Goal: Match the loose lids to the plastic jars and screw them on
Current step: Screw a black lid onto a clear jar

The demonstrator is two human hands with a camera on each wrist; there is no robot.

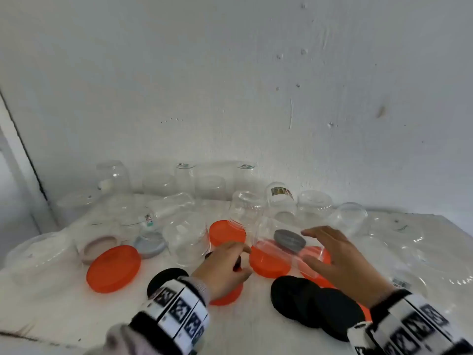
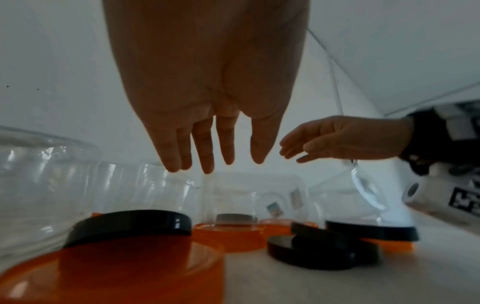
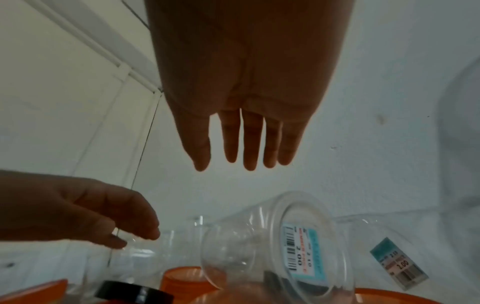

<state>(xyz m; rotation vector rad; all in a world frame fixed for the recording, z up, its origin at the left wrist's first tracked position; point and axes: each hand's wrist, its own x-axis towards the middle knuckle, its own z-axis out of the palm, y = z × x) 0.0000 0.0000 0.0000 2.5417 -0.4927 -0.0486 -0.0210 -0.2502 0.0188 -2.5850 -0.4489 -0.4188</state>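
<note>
Many clear plastic jars stand mouth-down on the white table [image 1: 64, 311]. One clear jar [image 1: 284, 248] [image 3: 280, 246] lies tilted on its side across orange lids [image 1: 268, 262], a price sticker on its base. A grey lid [image 1: 289, 240] lies just behind it. My right hand [image 1: 330, 252] [image 3: 246, 162] hovers over this jar with fingers straight and spread, holding nothing. My left hand [image 1: 225, 262] [image 2: 221, 156] hangs just left of the jar, fingers loose and empty, over a small black lid [image 1: 238, 263] [image 2: 130, 226] that rests on an orange lid [image 2: 111, 273].
A big orange lid [image 1: 114, 269] lies front left, near a grey lid [image 1: 149, 245] and a pinkish one [image 1: 99, 248]. Overlapping black lids [image 1: 314, 306] [image 2: 317, 248] lie front right. Jars crowd the back and right up to the wall [image 1: 230, 85].
</note>
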